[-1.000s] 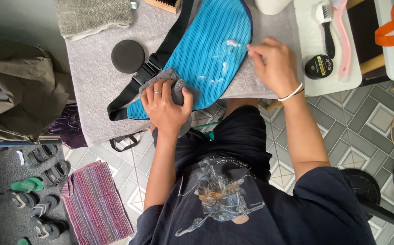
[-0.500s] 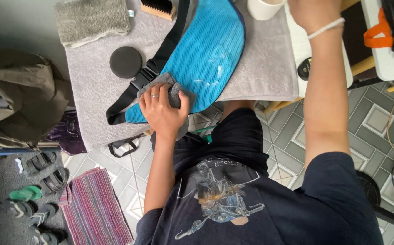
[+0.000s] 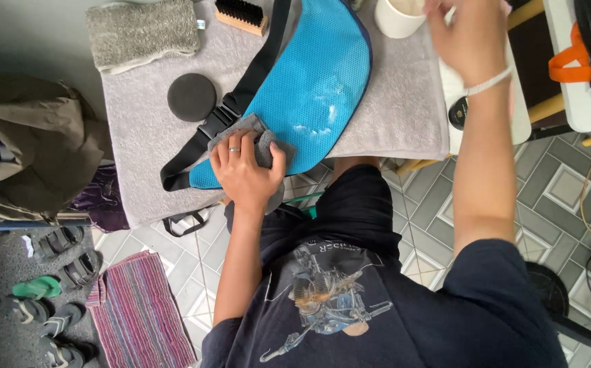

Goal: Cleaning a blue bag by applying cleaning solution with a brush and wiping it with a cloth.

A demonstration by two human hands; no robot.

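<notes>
Pressing down at frame centre, the left hand (image 3: 244, 170) is clamped on a grey cloth (image 3: 258, 136) against the blue bag (image 3: 309, 88); the right hand (image 3: 469, 41), fingers loosely spread, is seen beside a white cup (image 3: 399, 17) at upper right.

Grey sponge (image 3: 142, 33), wooden brush (image 3: 242, 15), black round pad (image 3: 192, 97) on towel (image 3: 391, 116); striped mat (image 3: 142, 310), sandals (image 3: 60, 242) on floor.

Only package-type thing I can spot is a small round black tin (image 3: 457, 113) with a pale label, right of the grey towel (image 3: 397, 116).
</notes>
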